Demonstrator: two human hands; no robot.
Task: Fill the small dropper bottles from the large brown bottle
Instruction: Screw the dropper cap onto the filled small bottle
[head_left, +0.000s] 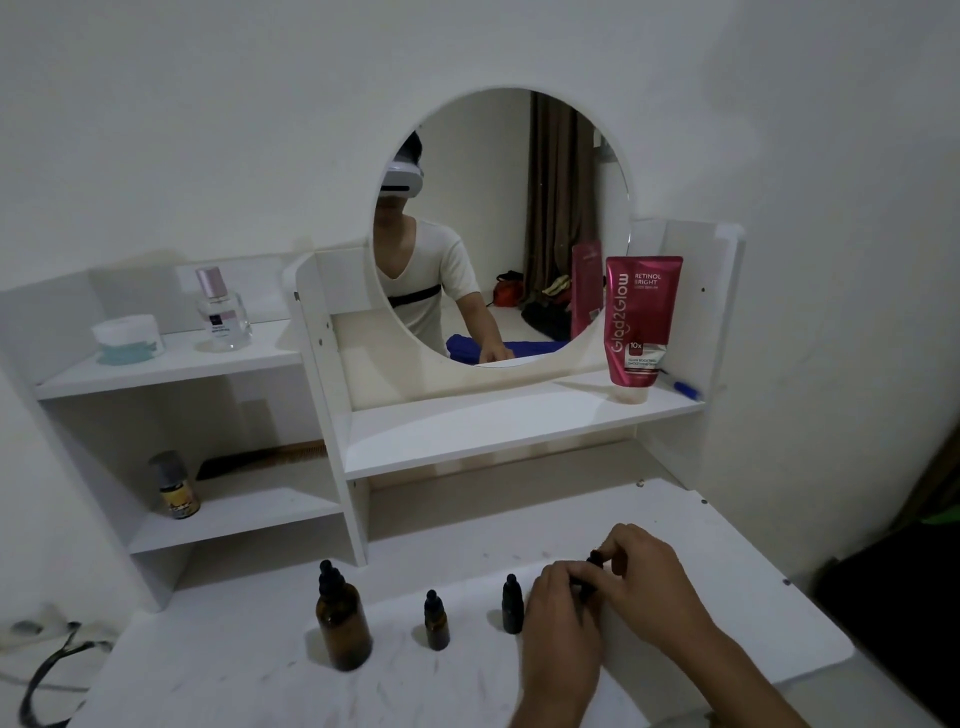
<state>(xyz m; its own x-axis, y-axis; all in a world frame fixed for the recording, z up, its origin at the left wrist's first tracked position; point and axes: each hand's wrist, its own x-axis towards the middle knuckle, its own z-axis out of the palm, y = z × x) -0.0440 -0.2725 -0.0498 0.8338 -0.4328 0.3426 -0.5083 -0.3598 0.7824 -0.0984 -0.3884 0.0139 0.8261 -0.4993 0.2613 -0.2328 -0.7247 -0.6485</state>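
Observation:
The large brown bottle (343, 626) stands upright on the white tabletop (249, 686) at the left, its black dropper cap on. To its right stand two small dark dropper bottles, one (436, 621) brownish, the other (511, 605) black, both capped. My left hand (563, 618) wraps around a third small dropper bottle, mostly hidden. My right hand (649, 577) pinches that bottle's black dropper cap (595, 558) from above. Both hands touch each other at the right of the row.
A white shelf unit with a round mirror (501, 228) rises behind the tabletop. A pink tube (641, 322) stands on the middle shelf, a perfume bottle (221, 312) and a jar (127, 338) upper left, a small spray bottle (176, 488) lower left. Cables lie at bottom left.

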